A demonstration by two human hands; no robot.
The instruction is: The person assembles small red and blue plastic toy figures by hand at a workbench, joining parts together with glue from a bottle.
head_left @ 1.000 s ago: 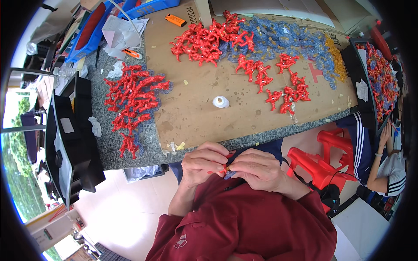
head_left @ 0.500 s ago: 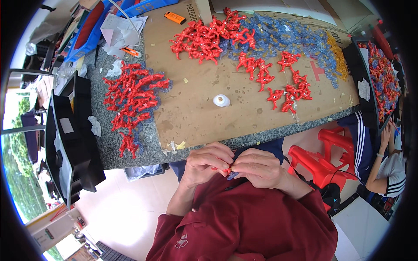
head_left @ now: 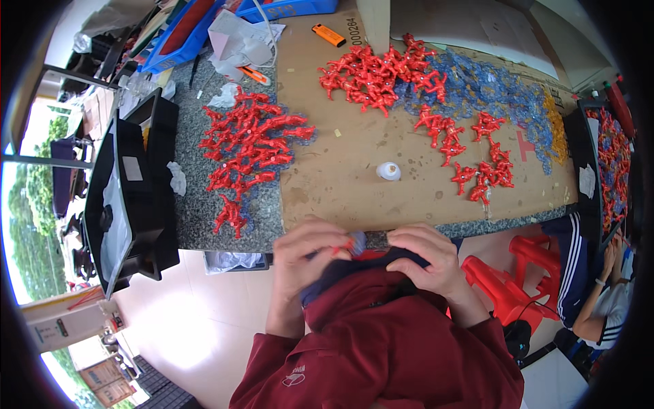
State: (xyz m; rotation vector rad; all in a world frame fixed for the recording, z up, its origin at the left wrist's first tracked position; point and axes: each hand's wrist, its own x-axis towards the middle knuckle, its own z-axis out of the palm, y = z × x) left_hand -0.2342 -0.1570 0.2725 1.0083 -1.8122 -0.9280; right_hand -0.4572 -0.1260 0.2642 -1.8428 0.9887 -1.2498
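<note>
Left hand (head_left: 303,249): lower centre, pinching a red-and-blue piece (head_left: 357,243) — blurred, half hidden!
Right hand (head_left: 430,258): thumb and fingers parted.
Co-worker (head_left: 608,310): right edge, cut off.

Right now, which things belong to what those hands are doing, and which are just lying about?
Probably part of the job:
- red-and-blue piece at the left hand
- red pieces in heaps
- clear blue pieces
- amber pieces

Probably just lying about:
- crumpled white paper
- flat orange thing
- red stools

Can't tell: small white container.
</note>
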